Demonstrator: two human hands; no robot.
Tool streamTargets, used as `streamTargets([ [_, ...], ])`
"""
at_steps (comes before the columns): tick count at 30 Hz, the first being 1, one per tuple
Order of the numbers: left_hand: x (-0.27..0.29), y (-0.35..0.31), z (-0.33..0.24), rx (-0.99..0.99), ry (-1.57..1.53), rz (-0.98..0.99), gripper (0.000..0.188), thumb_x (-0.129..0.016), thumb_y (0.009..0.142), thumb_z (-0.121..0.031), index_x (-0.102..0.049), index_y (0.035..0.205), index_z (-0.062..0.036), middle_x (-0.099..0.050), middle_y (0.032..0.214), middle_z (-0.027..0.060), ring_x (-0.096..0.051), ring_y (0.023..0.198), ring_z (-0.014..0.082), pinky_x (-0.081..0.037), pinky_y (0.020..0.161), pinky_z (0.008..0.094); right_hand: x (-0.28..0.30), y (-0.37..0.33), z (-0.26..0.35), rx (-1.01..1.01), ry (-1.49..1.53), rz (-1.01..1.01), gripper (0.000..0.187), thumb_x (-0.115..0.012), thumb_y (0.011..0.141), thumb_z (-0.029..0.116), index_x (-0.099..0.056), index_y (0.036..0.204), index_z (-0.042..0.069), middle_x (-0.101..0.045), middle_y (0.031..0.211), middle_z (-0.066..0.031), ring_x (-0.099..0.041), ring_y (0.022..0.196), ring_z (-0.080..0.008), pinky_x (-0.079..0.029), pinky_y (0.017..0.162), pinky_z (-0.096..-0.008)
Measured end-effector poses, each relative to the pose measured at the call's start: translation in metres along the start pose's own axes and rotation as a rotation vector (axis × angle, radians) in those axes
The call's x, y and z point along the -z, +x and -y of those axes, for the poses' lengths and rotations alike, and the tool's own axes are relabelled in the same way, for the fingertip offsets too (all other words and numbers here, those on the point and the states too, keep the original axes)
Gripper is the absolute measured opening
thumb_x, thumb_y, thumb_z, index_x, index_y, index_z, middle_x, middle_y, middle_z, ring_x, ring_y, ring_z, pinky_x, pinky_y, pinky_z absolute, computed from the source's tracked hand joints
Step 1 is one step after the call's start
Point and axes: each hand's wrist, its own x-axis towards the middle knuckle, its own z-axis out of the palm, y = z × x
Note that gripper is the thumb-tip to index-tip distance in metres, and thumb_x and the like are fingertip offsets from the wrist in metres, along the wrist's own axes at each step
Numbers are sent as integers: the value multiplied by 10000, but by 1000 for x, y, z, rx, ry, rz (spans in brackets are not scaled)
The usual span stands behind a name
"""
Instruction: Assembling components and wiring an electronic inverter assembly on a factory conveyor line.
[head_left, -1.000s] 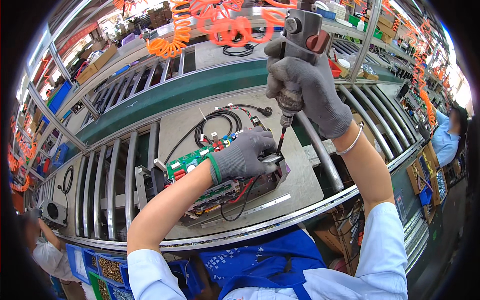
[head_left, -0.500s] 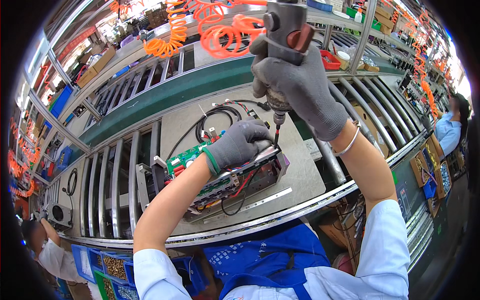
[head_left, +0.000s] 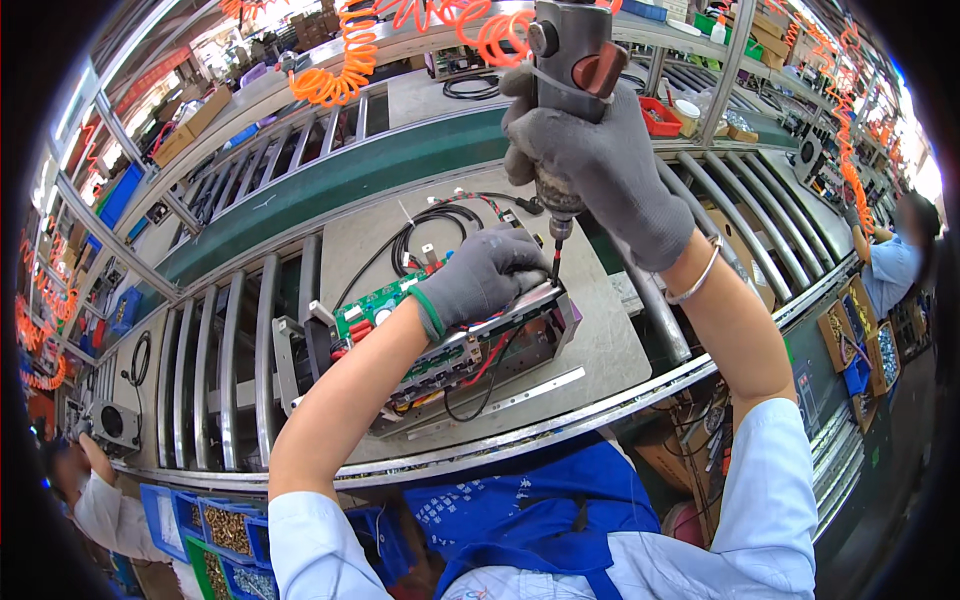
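Note:
My right hand (head_left: 612, 175), in a grey glove, is wrapped round a dark power screwdriver (head_left: 572, 58) held upright. Its thin bit (head_left: 558, 258) points down at the upper right end of an open electronic unit (head_left: 525, 352) with a metal frame, wires and a green circuit board (head_left: 385, 302). On top of that unit lies my left hand (head_left: 482, 277), also gloved, its fingers bent and drawn together close beside the bit. Whatever the left fingertips hold is hidden. A black cable (head_left: 405, 235) lies coiled behind the unit.
The unit rests on a grey board (head_left: 605, 350) over a roller conveyor (head_left: 235, 380). Orange coiled hoses (head_left: 335, 80) hang above. Bins of small brass-coloured parts (head_left: 228, 528) stand at lower left. One person (head_left: 895, 260) works at far right, another (head_left: 110, 510) at far left.
The screwdriver's chuck has risen slightly, and my left hand has shifted a little up and right. The orange hose behind the screwdriver has swung upward. The person at right has moved an arm.

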Motion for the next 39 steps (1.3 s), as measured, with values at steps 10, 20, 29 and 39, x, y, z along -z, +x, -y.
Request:
streamTargets([
  [10,27,-14,-120,-68,-399,-595,706,-762,619,-132,-441,1236,-7,-572,1121,90,-517,1054,152,-428,922,310,-16,-35,47,-76,206,157,316,-551,815,209,-559,1021,-30,-606,737,-97,-590,596,-138,-475,569,-262],
  [20,-70,-196,-163,444,57,-465,750,-655,602,-67,-377,1297,-27,-555,1036,178,-533,1022,375,-390,909,466,-61,-213,-4,-1086,679,339,543,-497,860,419,-490,1154,-37,-613,897,-168,-581,696,-197,-494,673,-294],
  [29,-7,-390,-194,1487,1061,-386,246,-567,696,-56,-609,936,-87,-644,847,109,-630,774,320,-506,682,408,-66,-273,-65,-1094,771,750,536,-594,758,432,-458,1022,-15,-482,557,-92,-463,403,-152,-384,353,-258],
  [39,5,-582,-227,1882,1090,160,197,-577,770,-210,-679,910,-116,-633,1013,128,-605,949,304,-491,779,437,-45,-276,-39,-1171,1304,556,907,-668,635,272,-247,1413,70,-554,672,-180,-530,456,-212,-435,402,-288],
])
